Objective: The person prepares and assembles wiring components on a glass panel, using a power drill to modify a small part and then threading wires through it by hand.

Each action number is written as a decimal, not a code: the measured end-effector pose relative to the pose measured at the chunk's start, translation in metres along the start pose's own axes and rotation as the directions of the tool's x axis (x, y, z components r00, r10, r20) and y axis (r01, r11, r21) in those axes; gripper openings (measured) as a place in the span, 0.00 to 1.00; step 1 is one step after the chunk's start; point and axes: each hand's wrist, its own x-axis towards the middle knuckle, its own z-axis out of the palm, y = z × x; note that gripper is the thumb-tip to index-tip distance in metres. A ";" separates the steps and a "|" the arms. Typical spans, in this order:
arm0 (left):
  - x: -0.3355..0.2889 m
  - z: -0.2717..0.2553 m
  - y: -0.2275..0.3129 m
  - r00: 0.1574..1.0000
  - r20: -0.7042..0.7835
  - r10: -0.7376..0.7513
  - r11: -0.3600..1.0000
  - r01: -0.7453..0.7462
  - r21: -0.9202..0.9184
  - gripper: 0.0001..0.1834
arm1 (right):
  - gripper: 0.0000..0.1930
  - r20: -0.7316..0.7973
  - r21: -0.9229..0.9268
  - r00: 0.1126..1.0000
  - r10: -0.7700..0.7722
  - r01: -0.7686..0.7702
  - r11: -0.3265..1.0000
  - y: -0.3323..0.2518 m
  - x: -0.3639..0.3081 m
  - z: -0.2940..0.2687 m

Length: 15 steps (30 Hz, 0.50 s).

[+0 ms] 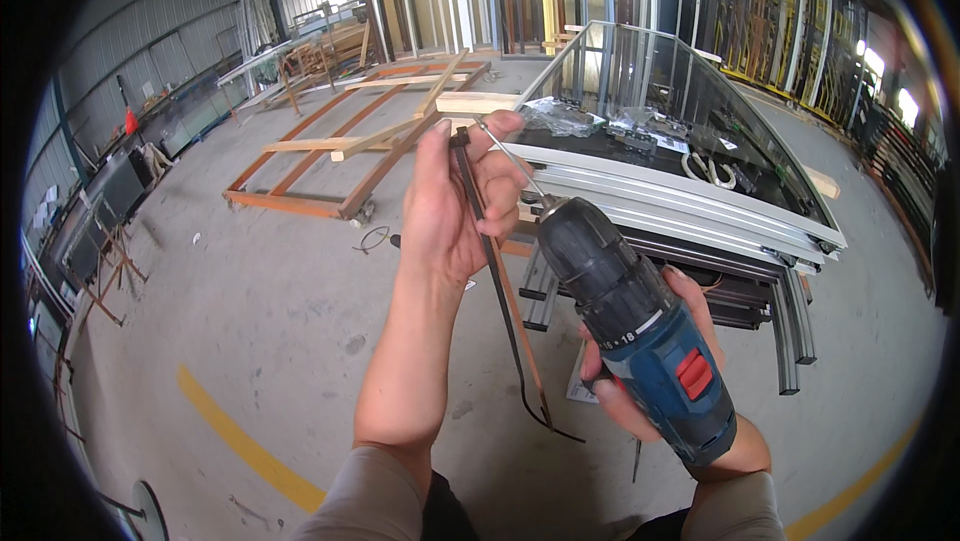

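My left hand (450, 201) is raised in front of me, its fingers and thumb closed on a long, thin dark strip (468, 176). A small black piece sits at the strip's upper end, and the lower part hangs toward the floor, with a thin black tail curling at the bottom. My right hand (628, 409) grips a blue and black cordless drill (650, 341) with a red switch on top. From its chuck a long thin bit (515, 163) points up and left, its tip close to my left fingertips; whether it touches the black piece cannot be made out.
To the right, a stack of silver-framed glass panels (680, 191) bears plastic bags, dark fittings and a pale looped strap (708, 171). Dark metal profiles (790, 331) jut out below. An orange-brown frame (300, 203) with wooden battens stands far left. Yellow lines (240, 441) mark the floor.
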 end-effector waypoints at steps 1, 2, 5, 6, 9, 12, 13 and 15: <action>0.002 -0.006 0.000 1.000 0.009 -0.013 0.999 0.013 -0.050 0.31 | 0.36 -0.021 0.007 1.000 0.002 -0.002 1.000 -0.002 0.001 0.001; 0.003 -0.011 0.001 1.000 0.019 -0.025 0.995 0.027 -0.098 0.30 | 0.36 -0.026 -0.001 1.000 0.001 -0.001 1.000 -0.002 0.002 0.000; 0.003 -0.017 0.002 0.998 -0.061 -0.013 0.978 0.000 -0.210 0.27 | 0.39 0.031 -0.109 1.000 0.005 -0.001 0.994 -0.002 0.003 -0.004; 0.004 -0.020 0.002 0.998 -0.052 -0.022 0.968 0.008 -0.253 0.27 | 0.40 0.034 -0.091 0.999 0.022 -0.019 0.996 0.001 0.002 -0.004; 0.006 -0.028 0.002 0.998 -0.016 -0.058 0.942 0.050 -0.331 0.26 | 0.41 0.035 0.028 0.994 0.104 -0.105 0.994 0.003 0.001 -0.003; 0.006 -0.035 0.002 0.995 0.062 -0.077 0.947 0.092 -0.308 0.25 | 0.40 0.044 0.057 0.987 0.152 -0.154 0.986 0.002 0.001 -0.004; 0.007 -0.041 0.000 0.993 0.107 -0.056 0.952 0.086 -0.294 0.25 | 0.40 0.052 0.051 0.989 0.140 -0.143 0.988 0.003 0.002 -0.004; 0.007 -0.048 -0.001 0.982 0.182 -0.041 0.948 0.096 -0.304 0.25 | 0.40 0.071 0.037 0.993 0.096 -0.099 0.994 0.006 0.003 -0.004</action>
